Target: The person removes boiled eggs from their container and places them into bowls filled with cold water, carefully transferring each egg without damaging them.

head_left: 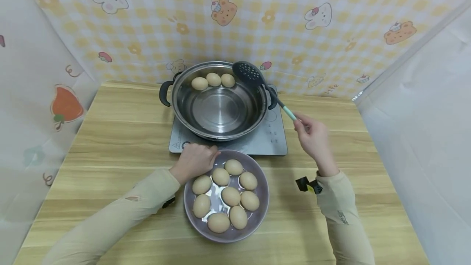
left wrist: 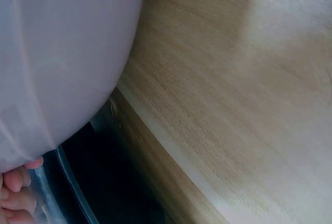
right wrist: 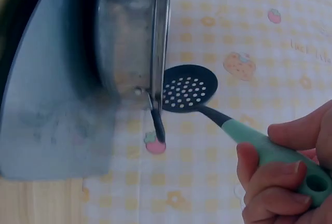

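My right hand (head_left: 312,136) grips the mint-green handle of a black slotted skimmer (right wrist: 189,88). In the head view the skimmer's perforated head hangs over the back right rim of a steel pot (head_left: 220,111). Three eggs (head_left: 214,79) lie in a row inside the pot along its back wall. With curled fingers, my left hand (head_left: 196,159) holds the upper left rim of a purple-grey bowl (head_left: 264,199); in the left wrist view its fingertips (left wrist: 14,180) show at the bowl's edge. Several brown eggs (head_left: 230,196) rest in the bowl.
Under the pot is a grey induction cooktop (head_left: 257,146). The pot's black side handles (head_left: 164,93) stick out left and right. A wooden table (head_left: 121,142) carries everything, with a yellow checkered cloth (head_left: 243,32) behind and white sheets (head_left: 423,105) on both sides.
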### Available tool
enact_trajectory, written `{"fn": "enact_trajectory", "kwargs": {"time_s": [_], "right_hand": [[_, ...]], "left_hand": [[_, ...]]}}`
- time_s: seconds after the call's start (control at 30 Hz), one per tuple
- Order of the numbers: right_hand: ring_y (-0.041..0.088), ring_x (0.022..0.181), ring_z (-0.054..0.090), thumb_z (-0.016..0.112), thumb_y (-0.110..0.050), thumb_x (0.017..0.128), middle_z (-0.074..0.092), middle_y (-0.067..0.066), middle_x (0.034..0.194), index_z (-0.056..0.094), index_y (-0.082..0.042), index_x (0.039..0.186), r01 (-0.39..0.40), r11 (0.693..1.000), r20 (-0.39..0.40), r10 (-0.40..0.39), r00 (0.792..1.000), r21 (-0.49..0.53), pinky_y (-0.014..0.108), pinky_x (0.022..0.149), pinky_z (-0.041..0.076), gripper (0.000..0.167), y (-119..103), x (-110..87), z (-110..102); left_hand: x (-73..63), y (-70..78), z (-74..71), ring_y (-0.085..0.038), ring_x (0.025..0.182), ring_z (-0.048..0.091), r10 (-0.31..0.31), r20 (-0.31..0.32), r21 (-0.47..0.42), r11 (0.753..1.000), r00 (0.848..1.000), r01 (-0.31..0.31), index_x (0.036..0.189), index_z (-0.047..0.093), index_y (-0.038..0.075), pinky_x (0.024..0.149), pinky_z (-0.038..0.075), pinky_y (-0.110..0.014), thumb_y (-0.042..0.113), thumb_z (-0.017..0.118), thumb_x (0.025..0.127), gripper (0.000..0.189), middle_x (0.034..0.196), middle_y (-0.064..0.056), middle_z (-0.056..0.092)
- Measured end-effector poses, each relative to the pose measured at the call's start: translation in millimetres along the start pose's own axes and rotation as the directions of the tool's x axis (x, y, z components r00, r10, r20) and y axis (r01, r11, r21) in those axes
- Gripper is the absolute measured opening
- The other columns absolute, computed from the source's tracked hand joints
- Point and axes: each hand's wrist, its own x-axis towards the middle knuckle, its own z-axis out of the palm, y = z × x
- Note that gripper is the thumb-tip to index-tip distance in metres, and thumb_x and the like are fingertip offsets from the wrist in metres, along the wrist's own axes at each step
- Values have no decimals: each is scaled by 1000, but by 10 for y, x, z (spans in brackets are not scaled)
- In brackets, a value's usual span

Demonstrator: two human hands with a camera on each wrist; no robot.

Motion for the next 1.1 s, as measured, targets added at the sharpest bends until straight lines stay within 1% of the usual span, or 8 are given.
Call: {"fn": "enact_trajectory", "kwargs": {"time_s": [0.17,0.33,0.43,0.57,0.63,0.77,0.9,1.1], "right_hand": [[14,45,39,51,-10,91,64,20,94,59,1,116,61,993,-29,-64,998,-98,27,42,34,28,-78,92,159],[21,56,45,52,-8,90,62,18,82,60,2,114,121,979,-43,-130,991,-165,32,51,35,27,-137,149,291],[19,51,41,52,-8,90,61,17,81,60,2,114,112,982,-5,-114,993,-151,31,50,34,27,-149,153,318],[14,41,35,50,-10,92,60,17,82,59,1,116,67,993,89,-59,994,-98,26,42,32,28,-151,102,318],[12,38,32,49,-10,93,59,16,81,57,2,118,62,996,129,-53,990,-67,24,38,31,29,-156,64,315],[7,35,27,50,-9,92,58,15,74,58,2,117,74,997,171,-70,983,-19,22,36,28,29,-165,-21,290],[6,35,27,51,-8,91,57,11,71,59,-1,117,84,996,202,-81,976,-6,22,36,28,28,-190,-115,255],[7,42,33,52,-8,91,61,12,81,60,-1,116,132,991,236,-127,963,-5,22,41,32,27,-255,-238,264]], "left_hand": [[1,11,11,-16,31,36,-1,-20,-6,1000,1000,1,61,50,11,29,25,-30,26,58,83,28,39,3,37],[9,13,13,-16,31,36,-4,-8,-2,1000,1000,4,61,51,11,29,25,-30,26,58,83,28,40,3,37],[9,18,16,-16,31,36,-8,-5,0,1000,1000,8,61,51,11,30,25,-30,26,57,83,28,40,3,37],[7,19,10,-15,31,36,-8,-7,5,1000,1000,8,61,50,11,30,25,-30,27,58,83,28,39,3,37],[5,14,13,-15,31,36,-8,-3,9,1000,1000,8,61,50,11,30,25,-29,27,58,83,28,39,2,37],[4,8,19,-17,31,37,-2,-3,9,1000,1000,2,61,51,11,30,25,-30,28,58,83,28,39,2,38],[4,7,18,-17,31,38,3,-18,3,1000,1000,-3,61,50,11,29,26,-30,27,57,83,28,39,2,39],[1,6,20,-16,31,38,-3,4,3,1000,1000,3,61,51,11,30,26,-30,26,57,84,28,40,2,39]]}}
